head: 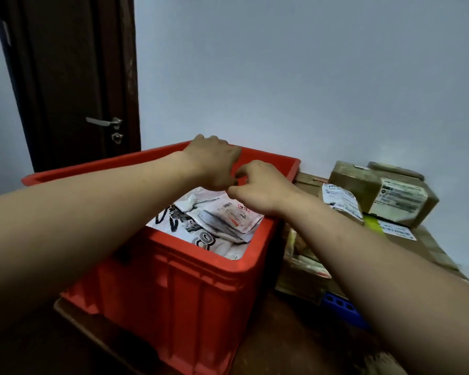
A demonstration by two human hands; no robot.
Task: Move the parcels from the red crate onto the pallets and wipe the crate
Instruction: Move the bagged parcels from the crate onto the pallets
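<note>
A red plastic crate stands in front of me, holding several white plastic-bag parcels with printed labels. Both my arms reach over it toward its far side. My left hand hovers by the far rim, fingers curled downward, and what they touch is hidden. Beside it, my right hand has its thumb and curled fingers at the upper edge of the topmost white parcel. The two hands almost touch each other.
To the right of the crate, brown cardboard boxes and a labelled bag are stacked on a blue pallet. A dark door stands at the back left beside a pale wall. The floor is dark brown.
</note>
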